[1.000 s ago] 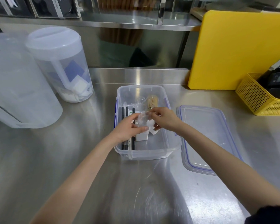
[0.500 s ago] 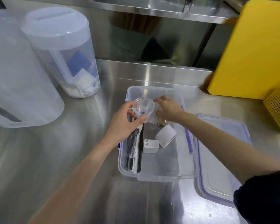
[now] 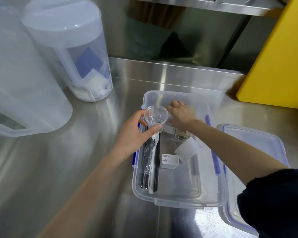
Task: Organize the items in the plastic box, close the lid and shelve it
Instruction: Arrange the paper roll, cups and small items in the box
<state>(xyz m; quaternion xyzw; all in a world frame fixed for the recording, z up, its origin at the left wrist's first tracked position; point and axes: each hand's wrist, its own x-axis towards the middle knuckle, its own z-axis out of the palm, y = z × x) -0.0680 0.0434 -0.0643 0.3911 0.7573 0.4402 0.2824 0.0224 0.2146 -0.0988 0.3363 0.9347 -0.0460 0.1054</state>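
A head-worn view looks down on a stainless steel surface (image 3: 62,169) where a clear plastic box (image 3: 175,196) sits open at lower centre of the frame, its lid (image 3: 251,145) lying flat just to its right with blue latches showing. The left hand (image 3: 136,134) grips a small clear plastic cup (image 3: 156,117) by its side wall, held upright above the box's upper left corner. The right hand (image 3: 181,115) reaches palm down into the far end of the box; what its fingers close on, if anything, cannot be told. Along the box's left side lies a bundle of black and white plastic cutlery (image 3: 149,162), with a white charger plug (image 3: 169,160), a frosted cup (image 3: 187,150) on its side and a small roll (image 3: 181,135) loose toward the middle. Two translucent pitchers stand in the upper left of the frame and a yellow board (image 3: 280,57) leans at upper right. The clear cup looks thin, light and easily crushed, so a gentle grip around the wall suits it. The box appears stiff and light; it is probably best lifted with both hands at its short ends once the lid is latched.
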